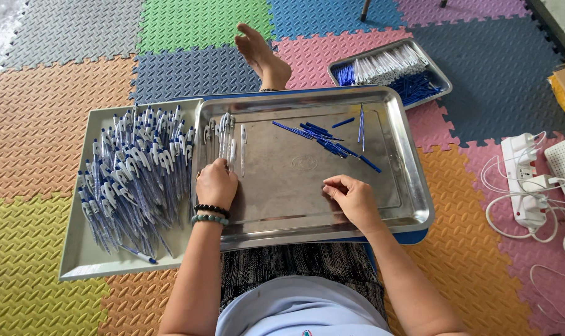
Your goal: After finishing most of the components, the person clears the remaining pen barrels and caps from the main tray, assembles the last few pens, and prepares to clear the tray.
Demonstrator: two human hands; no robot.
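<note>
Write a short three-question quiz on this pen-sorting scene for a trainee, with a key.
1. True or false: the left hand rests at the near end of the row of clear pen barrels in the steel tray.
2. Which lies nearest the right hand? A) the blue refills loose in the steel tray; B) the heap of assembled pens on the flat white tray; C) the white power strip.
3. What does the second steel tray on the foam mat hold?

Key: 1 true. 2 A. 3 Bundled white and blue refills.
</note>
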